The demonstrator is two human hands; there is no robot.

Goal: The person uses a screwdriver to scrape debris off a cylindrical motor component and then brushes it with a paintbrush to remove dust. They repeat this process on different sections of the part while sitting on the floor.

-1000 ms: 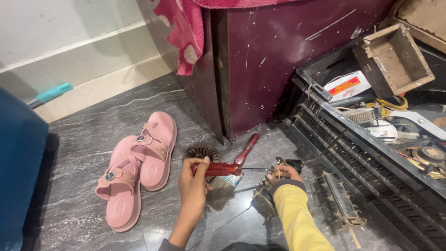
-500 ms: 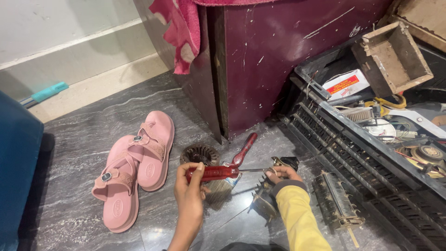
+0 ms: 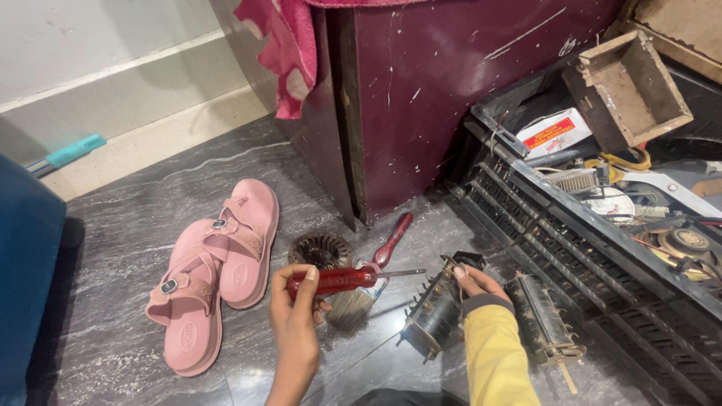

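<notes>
The left hand [image 3: 295, 316] grips closed around a red-handled metal screwdriver [image 3: 342, 280], tip aimed toward the dark metal electrical component [image 3: 435, 316] on the floor, steadied by the closed right hand [image 3: 475, 284]; keeping the shaft level seems wise

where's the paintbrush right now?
In the head view the paintbrush lies on the dark floor at centre, partly behind the red-handled screwdriver held in the left hand, between the round metal part and the pink sandals.
</notes>
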